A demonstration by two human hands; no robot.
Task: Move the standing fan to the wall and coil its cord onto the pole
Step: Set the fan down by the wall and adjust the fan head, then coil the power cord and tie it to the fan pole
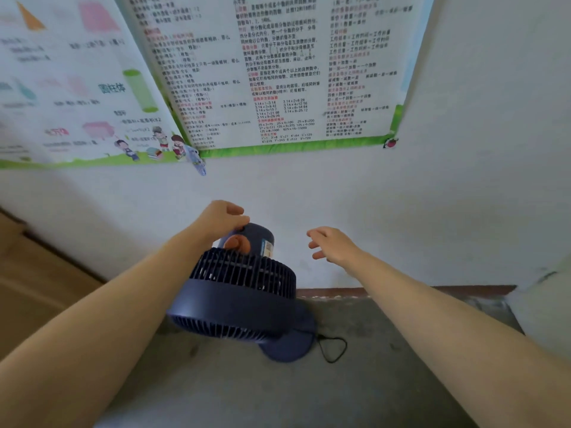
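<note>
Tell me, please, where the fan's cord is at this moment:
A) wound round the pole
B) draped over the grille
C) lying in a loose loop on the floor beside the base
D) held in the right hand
C: the cord lies in a loose loop on the floor beside the base of the fan, and the right hand is open in the air, holding nothing.

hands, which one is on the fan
The left hand: its fingers curl onto the top of the fan, behind the grille. The right hand hovers open beside it, touching nothing.
</note>
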